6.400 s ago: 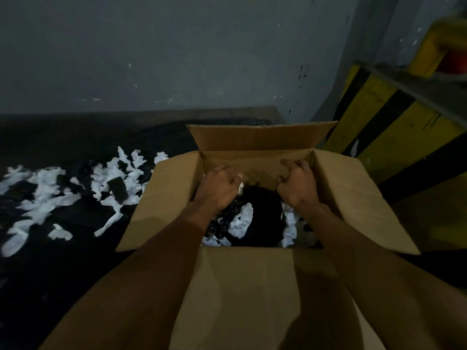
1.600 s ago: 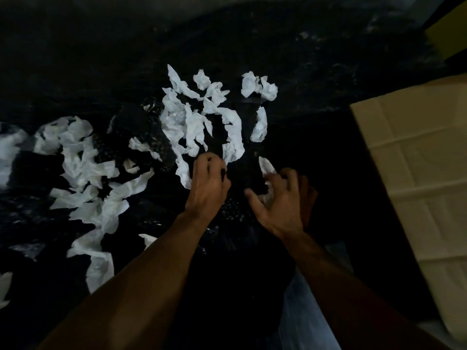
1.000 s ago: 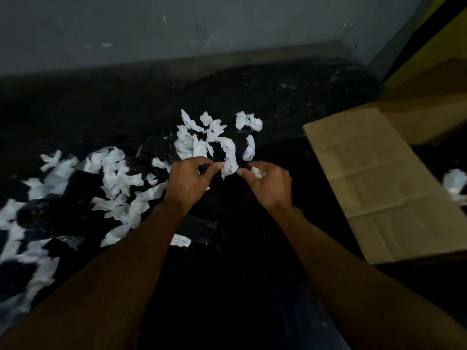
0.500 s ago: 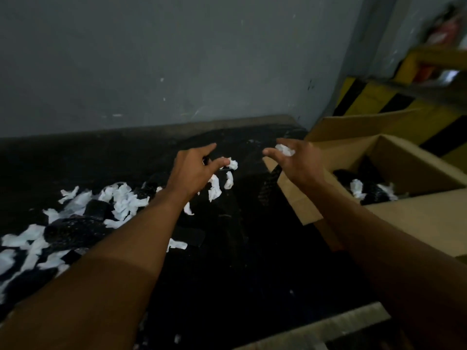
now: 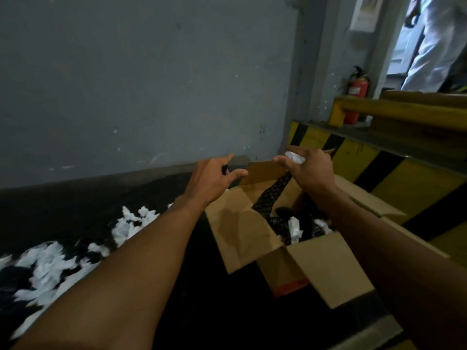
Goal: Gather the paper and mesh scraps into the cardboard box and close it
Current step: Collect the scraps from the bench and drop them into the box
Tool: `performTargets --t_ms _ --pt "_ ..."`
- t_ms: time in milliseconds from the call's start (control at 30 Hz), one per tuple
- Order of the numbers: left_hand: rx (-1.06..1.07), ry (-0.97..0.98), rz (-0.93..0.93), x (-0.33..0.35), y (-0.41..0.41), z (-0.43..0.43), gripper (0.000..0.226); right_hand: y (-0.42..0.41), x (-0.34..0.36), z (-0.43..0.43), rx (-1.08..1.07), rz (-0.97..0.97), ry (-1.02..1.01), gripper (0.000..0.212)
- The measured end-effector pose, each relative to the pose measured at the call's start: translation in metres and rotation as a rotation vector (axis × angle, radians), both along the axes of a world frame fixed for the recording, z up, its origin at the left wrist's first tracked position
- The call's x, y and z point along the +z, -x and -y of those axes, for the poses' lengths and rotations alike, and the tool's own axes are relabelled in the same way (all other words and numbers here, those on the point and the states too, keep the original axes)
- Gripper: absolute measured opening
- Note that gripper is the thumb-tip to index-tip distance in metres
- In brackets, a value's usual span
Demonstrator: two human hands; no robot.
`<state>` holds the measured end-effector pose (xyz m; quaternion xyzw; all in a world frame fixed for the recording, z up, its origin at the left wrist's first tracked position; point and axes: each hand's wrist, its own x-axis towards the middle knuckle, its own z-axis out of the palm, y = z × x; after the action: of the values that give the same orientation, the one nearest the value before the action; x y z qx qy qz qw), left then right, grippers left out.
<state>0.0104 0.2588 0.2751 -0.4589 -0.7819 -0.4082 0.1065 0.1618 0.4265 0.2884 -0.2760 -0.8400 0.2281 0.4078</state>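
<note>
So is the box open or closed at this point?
Open. The box has its flaps spread outward, and white paper and black mesh show inside.

Matt cardboard box (image 5: 242,231), crumpled paper scraps (image 5: 50,263)

single head cam, wide-angle, tilted, looking forward and down along both forearms; close over the open cardboard box (image 5: 326,258), grey wall (image 5: 141,79) straight ahead. no second view.

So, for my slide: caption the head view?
Right hand carries paper and mesh over the open box.
</note>
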Motion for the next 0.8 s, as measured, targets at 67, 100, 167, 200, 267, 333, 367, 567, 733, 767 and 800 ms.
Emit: performTargets --t_ms 67,100,167,200,267,333,367,567,733,767,800 --pt "0.016 -0.032 -0.023 0.002 -0.005 -0.041 0.072 -0.004 0.0 -0.039 0.009 0.007 0.018 0.063" --pt "0.025 -0.047 -0.026 0.002 -0.008 -0.063 0.072 -0.006 0.001 -0.059 0.015 0.017 0.023 0.062" --pt "0.037 -0.047 -0.012 -0.002 -0.015 -0.101 0.072 -0.009 0.0 -0.096 0.033 0.022 0.048 0.063" --pt "0.046 -0.041 -0.003 -0.005 -0.019 -0.119 0.072 -0.009 -0.002 -0.114 0.041 0.022 0.063 0.064" --pt "0.069 -0.037 0.015 -0.013 -0.024 -0.15 0.07 -0.006 -0.008 -0.147 0.056 0.046 0.095 0.064" --pt "0.105 -0.028 0.039 -0.024 -0.028 -0.174 0.07 -0.002 -0.02 -0.175 0.073 0.063 0.159 0.062" --pt "0.124 -0.017 0.056 -0.031 -0.029 -0.183 0.071 0.0 -0.027 -0.185 0.088 0.071 0.185 0.057" --pt "0.222 0.169 0.163 -0.083 -0.029 -0.215 0.073 0.01 -0.085 -0.222 0.18 0.177 0.182 0.056" --pt "0.205 0.345 0.348 -0.12 -0.03 -0.235 0.054 0.021 -0.132 -0.242 0.224 0.381 0.184 0.053" --pt "0.205 0.354 0.368 -0.125 -0.029 -0.239 0.05 0.022 -0.136 -0.244 0.22 0.428 0.176 0.047" --pt "0.202 0.363 0.371 -0.128 -0.028 -0.242 0.048 0.023 -0.14 -0.247 0.216 0.458 0.174 0.039"
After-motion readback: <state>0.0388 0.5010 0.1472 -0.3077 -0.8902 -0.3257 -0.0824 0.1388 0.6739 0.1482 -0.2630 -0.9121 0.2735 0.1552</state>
